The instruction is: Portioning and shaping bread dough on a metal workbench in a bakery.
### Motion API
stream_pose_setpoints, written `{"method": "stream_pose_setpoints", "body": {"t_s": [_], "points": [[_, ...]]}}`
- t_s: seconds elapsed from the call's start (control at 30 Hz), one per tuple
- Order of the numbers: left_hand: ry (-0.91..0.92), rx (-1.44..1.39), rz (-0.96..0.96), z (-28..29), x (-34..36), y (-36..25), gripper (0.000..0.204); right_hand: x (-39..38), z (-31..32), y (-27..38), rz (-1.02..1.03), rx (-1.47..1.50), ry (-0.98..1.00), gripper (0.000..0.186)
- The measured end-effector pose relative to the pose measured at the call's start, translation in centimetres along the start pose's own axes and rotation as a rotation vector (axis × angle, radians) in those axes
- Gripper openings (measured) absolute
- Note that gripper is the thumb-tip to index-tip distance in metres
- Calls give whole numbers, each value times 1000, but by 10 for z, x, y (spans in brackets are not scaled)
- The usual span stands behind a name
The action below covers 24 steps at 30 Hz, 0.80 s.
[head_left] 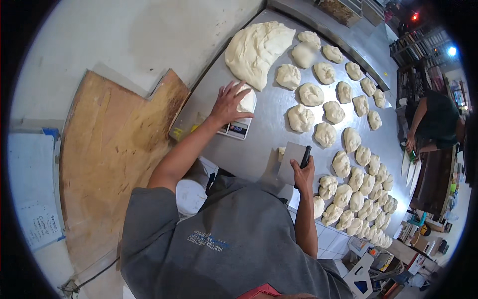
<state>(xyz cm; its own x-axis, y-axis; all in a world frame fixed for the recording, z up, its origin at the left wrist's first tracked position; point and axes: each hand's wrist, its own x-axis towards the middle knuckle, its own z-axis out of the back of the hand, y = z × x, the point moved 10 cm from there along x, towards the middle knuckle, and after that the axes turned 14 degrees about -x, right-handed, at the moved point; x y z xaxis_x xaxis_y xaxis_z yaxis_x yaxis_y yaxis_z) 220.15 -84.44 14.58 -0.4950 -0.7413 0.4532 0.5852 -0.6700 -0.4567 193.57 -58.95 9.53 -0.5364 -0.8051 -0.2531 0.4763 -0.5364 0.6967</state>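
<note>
My left hand (230,105) lies with fingers spread over a piece of dough (246,102) on a small white kitchen scale (238,130). Whether the fingers grip the dough or only rest on it is hard to see. In my right hand (303,175) is a dough scraper (293,158) with a flat metal blade and a black handle, held above the steel table (249,158). A small scrap of dough (281,152) shows beside the blade. Just beyond the scale spreads a large mass of dough (259,52).
Several portioned dough pieces (311,94) cover the table's middle, and many more dough lumps (356,202) crowd its right end. A wooden board (119,129) leans on the left wall. Across the table's right side, another person (435,119) works with a green object.
</note>
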Motion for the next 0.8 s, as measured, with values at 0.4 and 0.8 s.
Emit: {"method": "stream_pose_setpoints", "body": {"t_s": [0.4,0.8], "points": [[-310,-900,663,-14,21,134,27,-8,6,-8,-87,158,-48,42],[-184,-911,11,-76,87,-48,32,-17,34,-42,-205,215,-149,43]]}}
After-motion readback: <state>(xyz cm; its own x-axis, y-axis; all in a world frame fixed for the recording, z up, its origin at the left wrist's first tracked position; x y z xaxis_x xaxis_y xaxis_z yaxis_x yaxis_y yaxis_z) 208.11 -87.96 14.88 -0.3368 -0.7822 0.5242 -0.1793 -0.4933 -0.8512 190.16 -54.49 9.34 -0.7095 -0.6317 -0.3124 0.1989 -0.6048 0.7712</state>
